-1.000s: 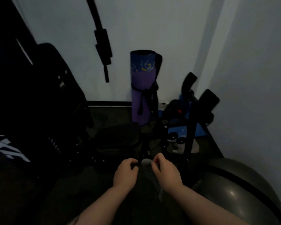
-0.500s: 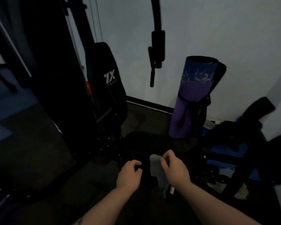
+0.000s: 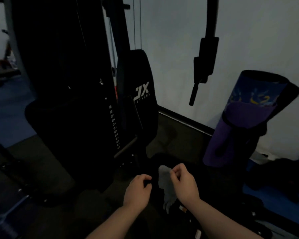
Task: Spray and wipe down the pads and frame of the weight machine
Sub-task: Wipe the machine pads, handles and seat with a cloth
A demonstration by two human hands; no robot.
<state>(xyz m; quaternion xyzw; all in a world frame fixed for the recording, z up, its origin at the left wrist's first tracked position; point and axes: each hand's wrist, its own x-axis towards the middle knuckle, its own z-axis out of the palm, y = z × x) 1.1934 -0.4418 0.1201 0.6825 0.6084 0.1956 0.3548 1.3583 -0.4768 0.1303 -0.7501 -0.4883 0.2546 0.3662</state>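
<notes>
left: weight machine blocks | right: yoga mat | between: bare floor

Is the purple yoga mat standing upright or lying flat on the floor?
Upright, slightly tilted. The rolled yoga mat stands on its end on the floor by the white wall, open top end upward, a dark strap round its middle.
</notes>
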